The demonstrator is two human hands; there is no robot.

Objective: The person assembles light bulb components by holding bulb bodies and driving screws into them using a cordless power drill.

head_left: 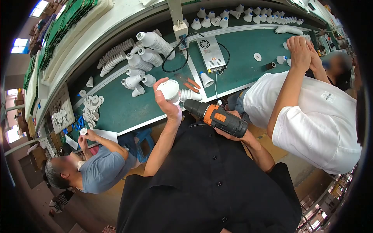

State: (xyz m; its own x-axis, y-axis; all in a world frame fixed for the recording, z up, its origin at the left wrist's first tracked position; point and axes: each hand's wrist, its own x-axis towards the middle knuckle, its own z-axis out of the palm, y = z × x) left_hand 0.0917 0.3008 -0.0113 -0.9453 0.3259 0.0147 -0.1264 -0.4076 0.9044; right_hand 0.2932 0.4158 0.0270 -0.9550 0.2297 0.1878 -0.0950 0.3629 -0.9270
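My left hand is closed around a white lamp housing, its round flat end facing up, above the bench's front edge. In my right hand is a black and orange cordless drill, its chuck pointing left, close to the housing. The drill's grip and most of my right fingers are hidden beneath its body. Just behind the housing lie orange-handled pliers and a short stack of white housings. Beside them stands a white housing with a blue tip.
Nested white housings crowd the green bench at left. A metal power supply with black cable sits behind. White discs lie far left. A person in grey-blue works at left; another in white sits close on the right.
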